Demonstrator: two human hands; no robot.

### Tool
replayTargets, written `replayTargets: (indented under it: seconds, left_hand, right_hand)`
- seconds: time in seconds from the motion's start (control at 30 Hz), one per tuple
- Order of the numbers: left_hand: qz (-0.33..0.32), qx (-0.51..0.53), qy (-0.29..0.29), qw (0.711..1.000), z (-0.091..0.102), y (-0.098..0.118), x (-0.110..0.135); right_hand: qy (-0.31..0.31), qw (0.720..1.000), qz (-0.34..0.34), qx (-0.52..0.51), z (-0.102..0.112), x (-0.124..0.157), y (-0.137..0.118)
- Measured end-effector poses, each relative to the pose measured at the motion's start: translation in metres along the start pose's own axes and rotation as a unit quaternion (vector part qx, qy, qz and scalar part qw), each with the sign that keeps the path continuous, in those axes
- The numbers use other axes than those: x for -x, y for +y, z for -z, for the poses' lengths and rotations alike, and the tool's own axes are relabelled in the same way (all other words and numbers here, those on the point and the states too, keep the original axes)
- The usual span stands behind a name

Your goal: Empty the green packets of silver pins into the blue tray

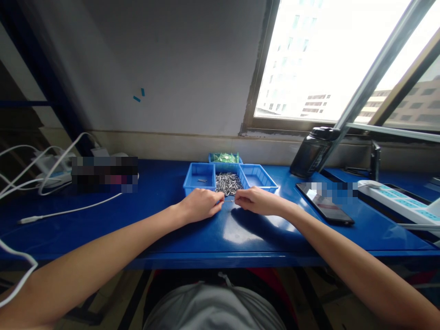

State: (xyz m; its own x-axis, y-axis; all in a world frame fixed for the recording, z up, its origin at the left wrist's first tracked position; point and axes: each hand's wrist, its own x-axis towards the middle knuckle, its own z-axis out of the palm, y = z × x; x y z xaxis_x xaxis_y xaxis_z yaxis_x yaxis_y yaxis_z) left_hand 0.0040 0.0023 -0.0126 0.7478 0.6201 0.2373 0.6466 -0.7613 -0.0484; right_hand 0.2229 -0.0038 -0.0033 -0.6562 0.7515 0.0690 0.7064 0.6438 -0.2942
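Note:
Over the blue table, just in front of the bins, my left hand point(202, 204) is closed in a pinch. Facing it, my right hand point(256, 200) has its fingers curled shut. A thin metal pin point(229, 200) spans the small gap between the fingertips, and both hands grip its ends; its exact shape is too small to make out. Right behind it lies a heap of small silver metal pins point(228, 183). The left blue bin point(199, 166) holds a few similar pieces, and another blue bin point(271, 181) stands on the right.
Behind the bins, a small blue tray point(211, 160) holds green-tinted plastic packaging point(225, 157). A dark bottle point(311, 153), a phone point(325, 204) and a white power strip point(402, 201) are on the right. White cables point(82, 208) run across the left side of the blue table point(165, 238).

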Motion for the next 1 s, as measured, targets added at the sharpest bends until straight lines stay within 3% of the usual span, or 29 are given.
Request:
replayTargets:
  seconds: [1.0]
  left_hand:
    - [-0.005,-0.017,0.002,1.0,0.0,0.0007,0.0015]
  right_hand:
    - [-0.02,1.0,-0.001,0.001,0.0004,0.0002,-0.0013]
